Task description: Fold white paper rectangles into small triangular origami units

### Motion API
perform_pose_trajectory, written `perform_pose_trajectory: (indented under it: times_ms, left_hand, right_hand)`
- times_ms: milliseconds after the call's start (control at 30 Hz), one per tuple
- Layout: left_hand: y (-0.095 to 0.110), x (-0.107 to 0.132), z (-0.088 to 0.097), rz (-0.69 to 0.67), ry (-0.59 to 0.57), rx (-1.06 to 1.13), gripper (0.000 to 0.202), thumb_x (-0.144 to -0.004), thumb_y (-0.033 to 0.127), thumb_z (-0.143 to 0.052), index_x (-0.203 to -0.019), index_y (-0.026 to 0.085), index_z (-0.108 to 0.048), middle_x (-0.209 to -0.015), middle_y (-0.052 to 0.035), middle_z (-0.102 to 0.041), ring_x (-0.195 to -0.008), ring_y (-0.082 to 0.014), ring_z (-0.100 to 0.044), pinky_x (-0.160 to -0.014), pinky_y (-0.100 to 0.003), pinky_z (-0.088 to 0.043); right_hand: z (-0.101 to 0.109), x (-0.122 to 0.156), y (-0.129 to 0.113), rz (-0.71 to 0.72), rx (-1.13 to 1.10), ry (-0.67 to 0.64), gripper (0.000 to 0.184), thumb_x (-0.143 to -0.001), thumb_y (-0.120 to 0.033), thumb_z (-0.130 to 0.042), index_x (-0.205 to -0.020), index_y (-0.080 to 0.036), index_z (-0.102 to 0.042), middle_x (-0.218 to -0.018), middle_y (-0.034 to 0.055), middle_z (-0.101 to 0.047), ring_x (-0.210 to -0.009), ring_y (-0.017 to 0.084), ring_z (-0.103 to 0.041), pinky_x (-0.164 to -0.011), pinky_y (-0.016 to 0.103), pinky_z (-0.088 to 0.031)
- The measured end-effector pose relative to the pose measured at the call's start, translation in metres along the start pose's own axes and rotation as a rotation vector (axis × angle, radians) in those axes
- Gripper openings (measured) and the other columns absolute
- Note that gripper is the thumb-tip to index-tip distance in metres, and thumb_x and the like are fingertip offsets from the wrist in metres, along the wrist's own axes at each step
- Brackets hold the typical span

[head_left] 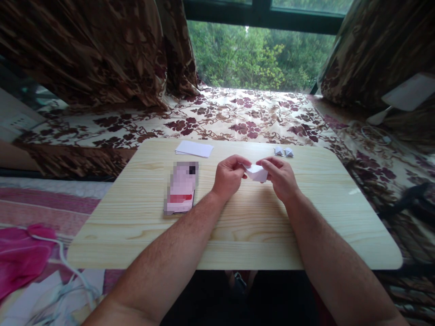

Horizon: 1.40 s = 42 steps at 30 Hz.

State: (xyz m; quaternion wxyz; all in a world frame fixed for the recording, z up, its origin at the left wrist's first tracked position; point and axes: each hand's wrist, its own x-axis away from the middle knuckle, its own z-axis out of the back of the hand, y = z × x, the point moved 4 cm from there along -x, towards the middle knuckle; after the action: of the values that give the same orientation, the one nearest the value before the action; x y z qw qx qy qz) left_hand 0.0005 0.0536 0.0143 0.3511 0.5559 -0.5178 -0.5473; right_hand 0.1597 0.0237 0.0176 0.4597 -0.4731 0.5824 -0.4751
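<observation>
Head view: the left hand (229, 175) and right hand (280, 176) are pinching a folded paper piece (256, 172) just above the counter (238, 235), each grip clenched on it. Squeezing harder could be crushing its folds, which look blurry here.

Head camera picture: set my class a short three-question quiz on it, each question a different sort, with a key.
1. True or false: the folded white paper lies untouched on the wooden table.
2. How many hands pinch that paper? A none; B one; C two.
3. Fill in: the stack of white sheets lies to the person's ___ of the two small folded figures.
Key: 1 false; 2 C, the left hand and the right hand; 3 left.
</observation>
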Motion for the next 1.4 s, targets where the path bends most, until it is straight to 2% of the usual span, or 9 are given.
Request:
perform_pose_trajectory:
  times_ms: [133,233,400,567,800,1033,1100,1267,1400]
  left_hand:
    - [0.003,0.000,0.000,-0.030,0.001,0.033,0.016,-0.077,0.019,-0.063,-0.091,0.017,-0.071,-0.075,-0.0015,-0.069,-0.061,-0.0116,-0.060,-0.055,-0.023,-0.050]
    - [0.002,-0.002,0.001,0.047,0.015,0.106,0.033,-0.079,0.029,-0.068,-0.110,0.020,-0.065,-0.074,0.0004,-0.067,-0.060,-0.0116,-0.060,-0.055,-0.023,-0.050]
    - [-0.004,0.000,-0.002,0.275,-0.055,0.238,0.046,-0.079,0.060,-0.065,-0.097,0.018,-0.063,-0.077,-0.0039,-0.066,-0.065,-0.0153,-0.063,-0.049,-0.023,-0.048]
    - [-0.003,0.003,-0.008,0.229,-0.145,0.131,0.043,-0.068,0.044,-0.082,-0.093,0.016,-0.061,-0.081,-0.0037,-0.068,-0.069,-0.0142,-0.063,-0.054,-0.023,-0.049]
    - [-0.003,0.003,-0.004,0.049,-0.055,-0.013,0.032,-0.072,0.037,-0.078,-0.092,0.013,-0.069,-0.079,-0.0036,-0.069,-0.067,-0.0122,-0.062,-0.058,-0.023,-0.048]
    - [-0.003,0.005,-0.010,0.096,-0.135,0.043,0.053,-0.069,0.035,-0.081,-0.115,0.014,-0.066,-0.085,-0.0055,-0.072,-0.069,-0.0135,-0.065,-0.062,-0.024,-0.051]
    - [-0.003,0.005,-0.011,0.120,-0.142,0.067,0.050,-0.067,0.034,-0.082,-0.110,0.013,-0.067,-0.085,-0.0055,-0.072,-0.069,-0.0128,-0.065,-0.063,-0.024,-0.050]
    - [-0.003,0.004,-0.009,0.169,-0.087,0.015,0.030,-0.067,0.037,-0.082,-0.076,0.013,-0.066,-0.063,0.0003,-0.064,-0.054,-0.0083,-0.052,-0.053,-0.022,-0.042]
    - [-0.001,0.005,-0.008,0.148,-0.073,-0.029,0.027,-0.069,0.037,-0.080,-0.070,0.014,-0.065,-0.056,0.0031,-0.057,-0.049,-0.0068,-0.044,-0.050,-0.022,-0.037]
  right_hand:
    - [0.000,-0.001,0.003,-0.005,0.063,-0.029,0.021,-0.073,-0.035,-0.077,-0.073,-0.016,-0.070,-0.061,-0.0001,-0.064,-0.053,0.011,-0.057,-0.048,0.022,-0.046]
    - [-0.003,0.001,0.001,0.022,0.073,-0.057,0.019,-0.075,-0.033,-0.077,-0.072,-0.016,-0.070,-0.062,0.0003,-0.066,-0.053,0.011,-0.056,-0.049,0.022,-0.047]
    - [-0.002,0.001,-0.003,0.089,0.094,0.029,0.019,-0.077,-0.034,-0.075,-0.076,-0.016,-0.070,-0.063,0.0004,-0.066,-0.053,0.010,-0.057,-0.049,0.023,-0.047]
    - [0.003,-0.001,-0.003,0.140,0.115,0.136,0.021,-0.078,-0.036,-0.075,-0.076,-0.016,-0.068,-0.062,-0.0007,-0.065,-0.049,0.010,-0.055,-0.047,0.023,-0.045]
    - [-0.006,0.003,-0.002,0.093,0.157,0.022,0.024,-0.075,-0.038,-0.077,-0.079,-0.016,-0.068,-0.065,-0.0001,-0.065,-0.056,0.011,-0.056,-0.052,0.024,-0.047]
    - [-0.004,0.002,-0.006,0.067,0.109,0.048,0.024,-0.074,-0.038,-0.077,-0.073,-0.016,-0.068,-0.059,-0.0021,-0.060,-0.048,0.008,-0.046,-0.045,0.022,-0.036]
    - [-0.002,0.002,-0.005,0.055,0.070,0.054,0.023,-0.074,-0.037,-0.077,-0.074,-0.017,-0.067,-0.058,-0.0034,-0.058,-0.046,0.007,-0.041,-0.043,0.022,-0.033]
    - [-0.001,0.002,-0.003,0.033,0.039,0.077,0.023,-0.073,-0.037,-0.078,-0.073,-0.018,-0.065,-0.054,-0.0051,-0.054,-0.044,0.006,-0.039,-0.041,0.022,-0.029]
    - [-0.003,0.003,-0.005,0.024,0.059,0.083,0.025,-0.073,-0.039,-0.078,-0.071,-0.018,-0.064,-0.051,-0.0051,-0.052,-0.042,0.007,-0.040,-0.039,0.023,-0.027]
